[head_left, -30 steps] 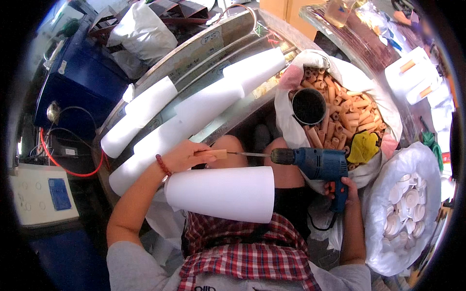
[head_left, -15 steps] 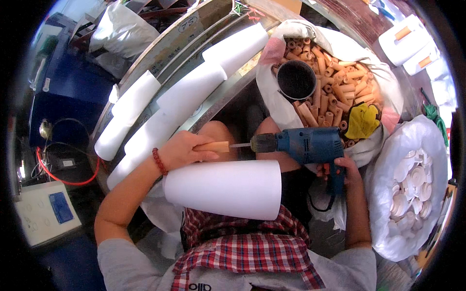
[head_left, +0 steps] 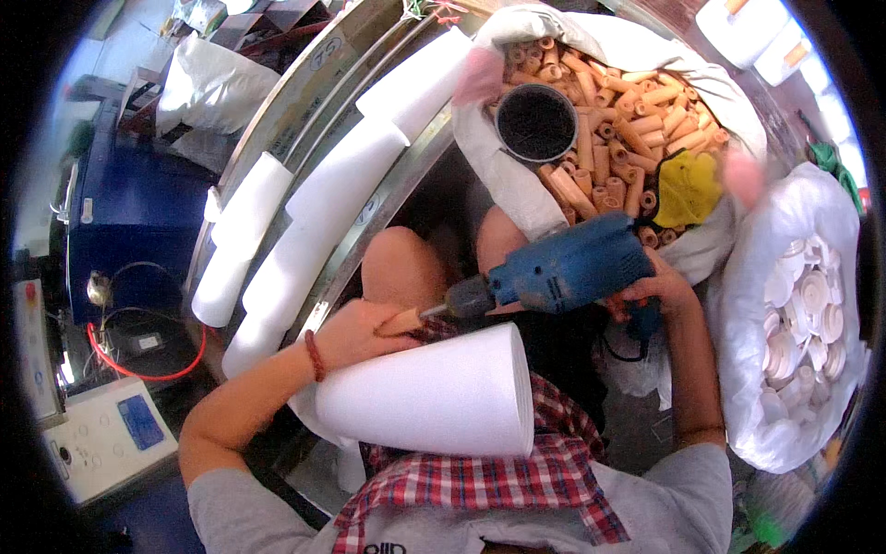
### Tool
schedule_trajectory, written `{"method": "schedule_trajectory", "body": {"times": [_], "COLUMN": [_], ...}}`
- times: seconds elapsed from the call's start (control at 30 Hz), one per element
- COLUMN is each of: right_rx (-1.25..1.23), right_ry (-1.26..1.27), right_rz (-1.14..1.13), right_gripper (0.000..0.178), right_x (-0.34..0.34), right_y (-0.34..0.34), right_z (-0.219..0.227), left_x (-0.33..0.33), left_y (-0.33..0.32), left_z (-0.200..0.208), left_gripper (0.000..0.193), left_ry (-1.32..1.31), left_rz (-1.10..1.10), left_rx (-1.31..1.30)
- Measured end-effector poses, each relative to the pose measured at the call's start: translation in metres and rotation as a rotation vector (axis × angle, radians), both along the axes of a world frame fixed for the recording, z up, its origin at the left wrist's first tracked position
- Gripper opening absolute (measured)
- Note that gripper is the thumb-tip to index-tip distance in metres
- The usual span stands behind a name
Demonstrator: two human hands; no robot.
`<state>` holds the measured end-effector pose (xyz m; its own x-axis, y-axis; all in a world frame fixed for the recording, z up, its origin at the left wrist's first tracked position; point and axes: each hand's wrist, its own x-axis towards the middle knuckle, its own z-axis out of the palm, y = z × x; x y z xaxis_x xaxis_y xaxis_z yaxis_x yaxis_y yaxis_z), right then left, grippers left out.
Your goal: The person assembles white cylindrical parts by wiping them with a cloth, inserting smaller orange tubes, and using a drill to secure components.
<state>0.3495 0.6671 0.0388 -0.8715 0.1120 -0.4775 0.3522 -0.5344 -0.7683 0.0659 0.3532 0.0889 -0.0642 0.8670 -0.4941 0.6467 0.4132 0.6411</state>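
My right hand grips the handle of a blue power drill. The drill points left and slightly down, above my knees. From its chuck a thin metal bit reaches the end of a short tan tube; whether it is inside the tube's hole I cannot tell. My left hand is closed round that tube, which lies mostly hidden in the fingers. Just below the left hand, a stack of white paper-like cones rests across my lap, its wide end to the right.
A white sack of tan tubes stands ahead, with a black-filled cup and a yellow cloth on top. Another sack at right holds white plastic pieces. Nested white cones lie in a long trough at left. A control box sits far left.
The drill has tilted, its chuck end swinging down and left. Bit and tube end, apart or barely touching before, now meet more closely. The whole view has shifted a little.
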Motion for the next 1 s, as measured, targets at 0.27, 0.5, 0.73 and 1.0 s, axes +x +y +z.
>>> {"method": "schedule_trajectory", "body": {"times": [0.27,0.5,0.73,1.0], "right_rx": [0.020,-0.068,-0.075,0.258], "right_ry": [0.184,0.153,0.418,0.024], "right_rz": [0.001,-0.736,-0.887,-0.892], "right_gripper": [0.057,0.046,0.029,0.026], "right_x": [0.020,0.009,-0.098,-0.082], "right_y": [0.001,-0.002,0.078,0.109], "right_z": [-0.013,0.011,0.023,0.005], "left_x": [0.007,0.045,0.038,0.065], "left_y": [-0.041,-0.068,-0.056,-0.050], "left_z": [0.009,0.048,0.084,0.074], "left_gripper": [0.047,0.045,0.041,0.057], "left_ry": [0.189,0.218,0.016,0.306], "left_rz": [0.285,0.303,0.291,0.440], "left_rx": [-0.124,0.098,0.052,0.427]}}
